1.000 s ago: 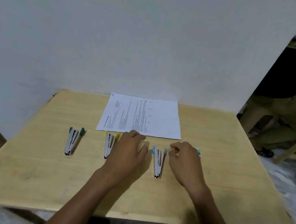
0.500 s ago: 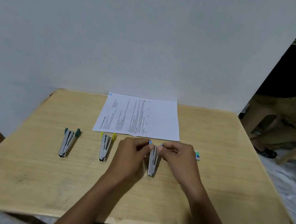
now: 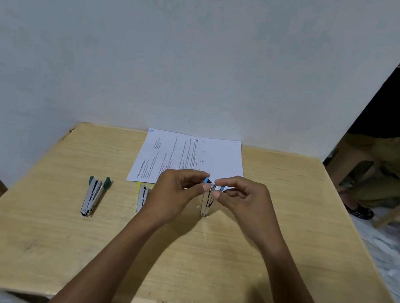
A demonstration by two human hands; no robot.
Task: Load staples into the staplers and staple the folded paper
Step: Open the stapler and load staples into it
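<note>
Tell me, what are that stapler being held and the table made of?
Stapler: shiny silver body reflects light, so probably polished metal; blue ends look like plastic. Table: pale, matte, with grain lines, likely wood, maybe laminate.

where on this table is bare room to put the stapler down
Bare wood: the table from the right hand to its right edge; the far left corner beside the paper; the near strip before the green stapler. Crowded: the middle, where left hand and right hand hold the blue stapler by the yellow stapler.
</note>
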